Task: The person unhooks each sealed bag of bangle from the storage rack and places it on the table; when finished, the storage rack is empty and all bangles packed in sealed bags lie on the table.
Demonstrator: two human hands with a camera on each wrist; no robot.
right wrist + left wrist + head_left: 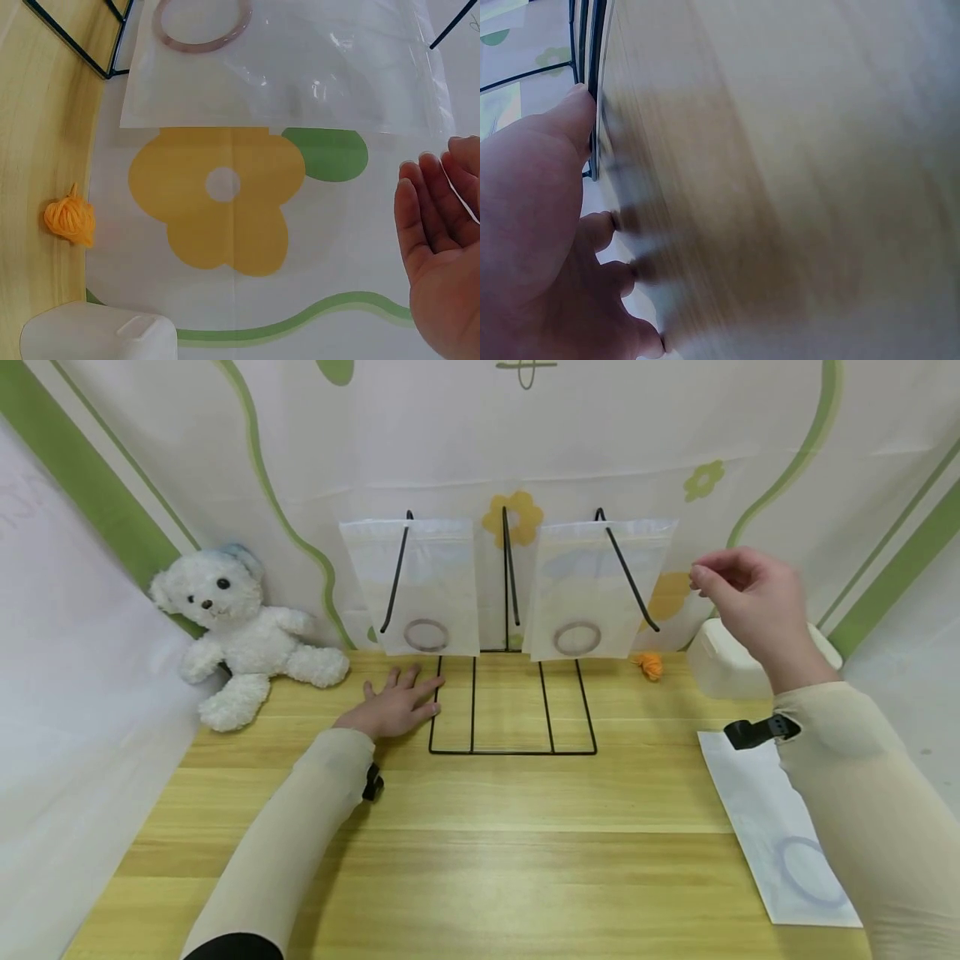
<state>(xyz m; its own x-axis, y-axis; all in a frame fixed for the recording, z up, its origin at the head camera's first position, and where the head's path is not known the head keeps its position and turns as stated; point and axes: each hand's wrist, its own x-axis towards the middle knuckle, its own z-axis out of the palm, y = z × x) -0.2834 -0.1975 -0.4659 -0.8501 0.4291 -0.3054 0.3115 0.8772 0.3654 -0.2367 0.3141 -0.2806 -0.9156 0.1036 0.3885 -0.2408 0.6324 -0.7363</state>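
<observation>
A black wire rack stands on the table with hooks jutting forward. Two translucent zip bags hang on its outer hooks, a left bag and a right bag, each with a pinkish-brown bangle at the bottom. My left hand lies spread on the tabletop, its thumb and index finger at the left bar of the rack's base. Raised to the right of the right bag, my right hand has loosely bent fingers with nothing between them; in the right wrist view the hand is apart from the bag.
A third bag with a pale bluish ring lies under my right forearm. Behind it stands a white container, near an orange yarn bundle. A white teddy bear sits at the back left, against a patterned curtain.
</observation>
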